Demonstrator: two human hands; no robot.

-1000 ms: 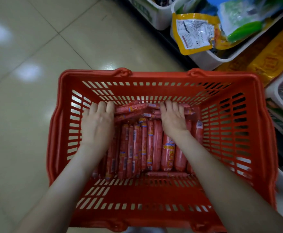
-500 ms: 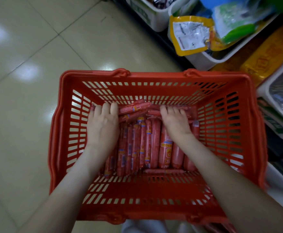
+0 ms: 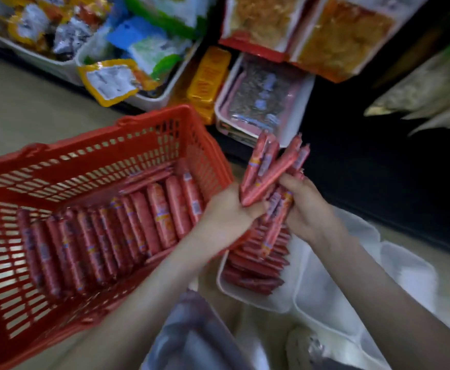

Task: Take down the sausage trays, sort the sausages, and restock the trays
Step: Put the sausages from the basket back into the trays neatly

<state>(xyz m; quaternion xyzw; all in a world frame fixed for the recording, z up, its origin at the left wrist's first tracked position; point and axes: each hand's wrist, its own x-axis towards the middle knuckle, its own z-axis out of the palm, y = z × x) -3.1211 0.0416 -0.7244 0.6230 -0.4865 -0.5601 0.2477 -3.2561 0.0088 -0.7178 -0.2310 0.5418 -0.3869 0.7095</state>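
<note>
Both hands have come out of the red basket (image 3: 151,121), where they lay flat on the sausages a second ago. They are now to its right, over a white tray (image 3: 280,303) on the floor. The left hand (image 3: 226,212) and right hand (image 3: 309,209) share one bundle of sausages (image 3: 269,169). Each grip is clenched round the lower part of the bundle, and the upper ends fan out toward the far shelf. Holding with two hands probably keeps the loose sticks parallel so they can be laid down as one layer.

The tray already carries a stack of sausages (image 3: 255,268) lying crosswise, directly beneath the bundle. A row of sausages (image 3: 127,231), some visibly thicker, remains side by side on the basket floor, apart from the bundle. This suggests sorting by size, with the thin ones going to the tray. Restocking appears to be in progress. Motion blur hides individual finger positions. Snack trays (image 3: 261,102) stand on the far shelf.
</note>
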